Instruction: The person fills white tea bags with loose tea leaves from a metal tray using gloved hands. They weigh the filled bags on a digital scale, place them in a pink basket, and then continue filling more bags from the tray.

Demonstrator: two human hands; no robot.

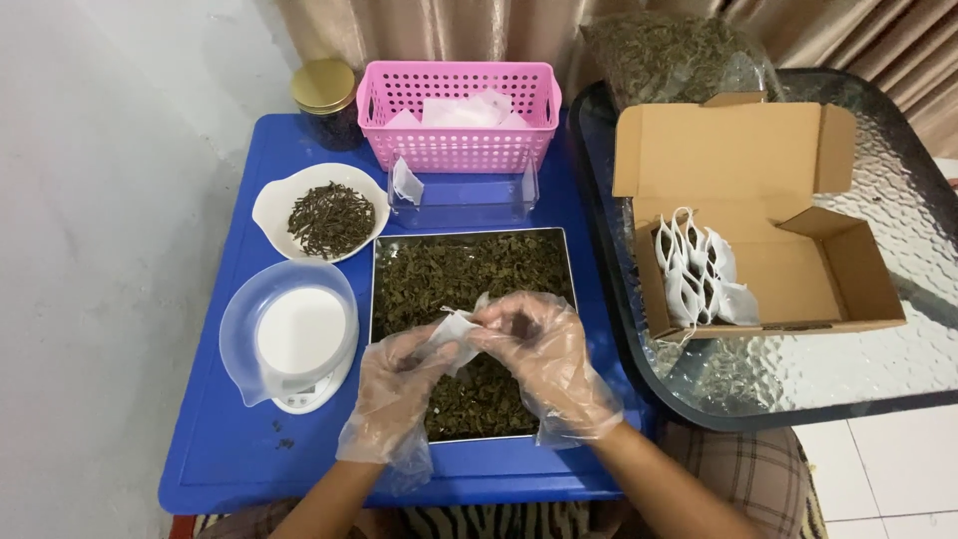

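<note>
Gloved left hand (399, 384), right hand (539, 349) pinch one sachet (457, 327).

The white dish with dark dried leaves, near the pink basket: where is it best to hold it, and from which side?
Probably grip the white dish at its bare left rim, coming from the left. It is shallow and the leaves lie heaped in its middle; the pink basket and metal tray crowd its right.

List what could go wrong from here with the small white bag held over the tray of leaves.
1. Both gloved hands, left hand and right hand, pinch the small white bag; loose plastic gloves may let it slip into the tray of leaves.
2. Leaves could spill past the tray rim onto the blue table, where a few bits already lie.
3. The cardboard box of filled bags sits near the glass table's edge and might be knocked.
</note>
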